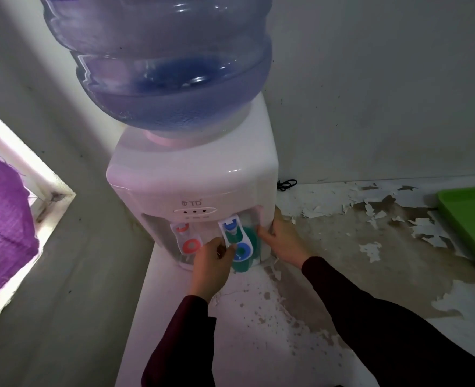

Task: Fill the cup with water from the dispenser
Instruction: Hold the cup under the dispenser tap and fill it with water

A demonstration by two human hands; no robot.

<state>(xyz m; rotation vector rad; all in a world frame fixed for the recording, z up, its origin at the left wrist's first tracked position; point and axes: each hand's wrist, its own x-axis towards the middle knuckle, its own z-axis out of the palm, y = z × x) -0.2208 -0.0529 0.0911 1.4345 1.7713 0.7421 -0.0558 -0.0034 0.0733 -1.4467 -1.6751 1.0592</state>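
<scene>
Green cup (247, 247) sits under the blue tap (235, 236) in the dispenser (191, 177) bay, at the counter's (258, 317) back-left corner. Left hand (212, 266) fingers curl on the tap lever; right hand (285, 241) grips the dispenser's side.

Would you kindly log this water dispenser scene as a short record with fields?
dispenser: white dispenser on a ledge, blue bottle on top
taps: red tap left, blue tap right
cup: green cup under the blue tap
left hand: left hand at the blue tap lever
right hand: right hand beside the cup, against the dispenser's side
water flow: cannot tell
nearby: green tray far right
</scene>
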